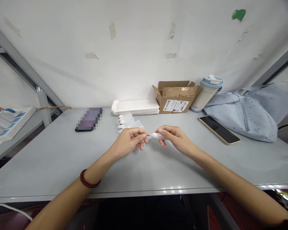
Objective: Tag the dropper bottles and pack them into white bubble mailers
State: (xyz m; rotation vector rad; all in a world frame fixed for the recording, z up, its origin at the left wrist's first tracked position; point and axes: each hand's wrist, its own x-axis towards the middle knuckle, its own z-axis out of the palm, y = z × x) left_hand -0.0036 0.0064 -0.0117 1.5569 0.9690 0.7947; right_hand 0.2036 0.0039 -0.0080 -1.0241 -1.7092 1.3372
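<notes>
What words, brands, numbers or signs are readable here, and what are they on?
None reads clearly.
White label on the cardboard box: printed lines and symbols, too small and blurred.
Tumbler: faint print near the top and a small mark near the base, both illegible.
Left-hand phone: screen pixelated, nothing readable.

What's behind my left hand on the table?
Behind your left hand lie several white pieces with thin loops, and farther back a white stack. The hand covers part of the nearest pieces, so their full number cannot be told.
</notes>
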